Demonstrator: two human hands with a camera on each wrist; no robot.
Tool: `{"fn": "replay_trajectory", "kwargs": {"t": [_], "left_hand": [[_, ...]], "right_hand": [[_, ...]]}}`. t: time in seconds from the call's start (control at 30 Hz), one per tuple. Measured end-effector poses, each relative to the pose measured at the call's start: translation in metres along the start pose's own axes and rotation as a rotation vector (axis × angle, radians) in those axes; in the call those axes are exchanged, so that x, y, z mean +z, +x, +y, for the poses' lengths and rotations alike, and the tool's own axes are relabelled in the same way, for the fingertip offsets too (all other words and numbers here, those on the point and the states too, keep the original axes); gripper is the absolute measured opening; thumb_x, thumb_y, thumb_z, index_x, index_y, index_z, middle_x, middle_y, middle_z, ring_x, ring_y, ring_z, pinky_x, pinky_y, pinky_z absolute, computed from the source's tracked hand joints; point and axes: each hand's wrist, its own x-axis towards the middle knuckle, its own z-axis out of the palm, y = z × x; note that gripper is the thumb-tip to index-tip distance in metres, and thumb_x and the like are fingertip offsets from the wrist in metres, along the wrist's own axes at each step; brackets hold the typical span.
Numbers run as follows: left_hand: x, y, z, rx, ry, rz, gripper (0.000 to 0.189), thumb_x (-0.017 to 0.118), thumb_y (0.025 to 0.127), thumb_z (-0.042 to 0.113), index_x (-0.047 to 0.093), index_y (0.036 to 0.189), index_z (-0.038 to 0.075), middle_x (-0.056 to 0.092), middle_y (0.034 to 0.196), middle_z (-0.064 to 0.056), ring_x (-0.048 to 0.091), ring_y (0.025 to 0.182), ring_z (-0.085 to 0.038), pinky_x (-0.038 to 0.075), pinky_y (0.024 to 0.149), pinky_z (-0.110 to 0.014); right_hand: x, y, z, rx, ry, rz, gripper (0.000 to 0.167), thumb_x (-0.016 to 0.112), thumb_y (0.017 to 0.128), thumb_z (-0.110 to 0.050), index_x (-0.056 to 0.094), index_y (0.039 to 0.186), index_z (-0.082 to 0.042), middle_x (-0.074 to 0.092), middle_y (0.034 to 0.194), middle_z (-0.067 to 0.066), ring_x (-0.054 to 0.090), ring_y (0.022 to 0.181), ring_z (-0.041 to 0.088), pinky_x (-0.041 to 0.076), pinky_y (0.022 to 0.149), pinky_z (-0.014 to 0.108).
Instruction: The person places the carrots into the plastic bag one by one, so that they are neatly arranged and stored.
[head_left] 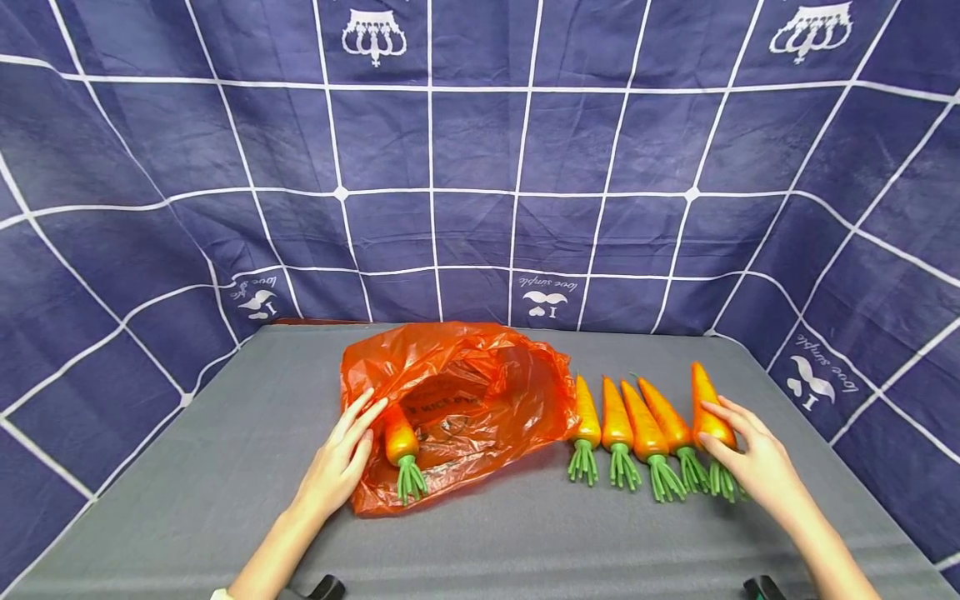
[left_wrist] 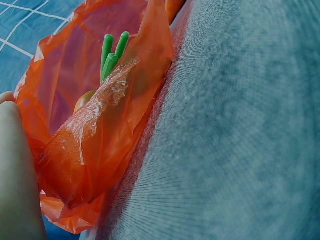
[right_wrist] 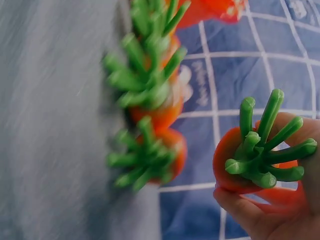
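A thin red plastic bag (head_left: 480,433) lies on the grey table with its mouth spread toward me. Inside its left side is a carrot (head_left: 401,440), green stalks pointing out of the mouth. Laid along the bag's left rim, my left hand (head_left: 337,467) touches the plastic with fairly straight fingers. At the right my right hand (head_left: 753,454) grips another carrot (head_left: 707,404) between thumb and fingers. In the right wrist view that carrot's stalks (right_wrist: 265,150) point at the camera, and it is apart from the carrots beside it.
Several more orange carrots (head_left: 618,421) lie in a row between the bag and my right hand, stalks toward me. The leftmost one overlaps the bag's right edge in the head view. A blue cloth (head_left: 480,167) with white lines hangs behind and beside the table (head_left: 525,542).
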Motion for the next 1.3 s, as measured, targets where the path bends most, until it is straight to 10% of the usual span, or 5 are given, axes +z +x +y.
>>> {"fn": "replay_trajectory", "kwargs": {"t": [0.23,0.43,0.63,0.87,1.3], "left_hand": [[0.002,0.000,-0.001,0.012,-0.010,0.029,0.053,0.053,0.086,0.001,0.047,0.133,0.023,0.040,0.141,-0.007,0.038,0.128,-0.013,0.013,0.100,-0.002],[0.003,0.000,-0.002,0.018,-0.007,0.042,0.052,0.053,0.086,0.000,0.047,0.133,0.022,0.040,0.141,-0.007,0.038,0.128,-0.011,0.013,0.100,-0.002],[0.003,0.001,0.000,0.003,-0.005,0.045,0.053,0.054,0.085,0.000,0.048,0.132,0.023,0.040,0.141,-0.006,0.043,0.125,-0.020,0.019,0.099,-0.004],[0.000,0.001,0.003,-0.033,0.035,-0.009,0.049,0.051,0.089,0.006,0.045,0.134,0.025,0.038,0.143,-0.004,0.044,0.123,-0.023,0.038,0.091,-0.037],[0.000,0.001,0.002,-0.018,0.029,-0.011,0.049,0.049,0.090,0.006,0.044,0.135,0.025,0.038,0.143,-0.006,0.040,0.127,-0.015,0.038,0.092,-0.033]], "right_hand": [[-0.003,-0.006,-0.032,-0.144,0.060,0.045,0.041,0.067,0.079,-0.011,0.058,0.119,-0.005,0.048,0.130,0.017,0.022,0.111,-0.028,0.017,0.089,-0.004],[0.001,-0.012,-0.056,-0.216,0.141,0.023,0.044,0.070,0.076,-0.003,0.059,0.118,-0.006,0.045,0.132,-0.001,0.029,0.111,-0.024,0.031,0.078,-0.005],[0.007,-0.018,-0.077,-0.306,0.098,0.030,0.049,0.072,0.072,-0.002,0.059,0.118,-0.009,0.049,0.127,0.015,0.029,0.115,-0.022,0.029,0.083,-0.004],[0.016,-0.025,-0.102,-0.335,0.109,-0.024,0.052,0.074,0.072,-0.008,0.059,0.120,-0.018,0.051,0.128,0.010,0.032,0.116,-0.018,0.027,0.089,-0.002],[0.034,-0.029,-0.139,-0.476,0.080,-0.078,0.053,0.074,0.071,-0.014,0.057,0.120,-0.026,0.050,0.132,0.000,0.049,0.116,0.010,0.020,0.097,0.001]]}}
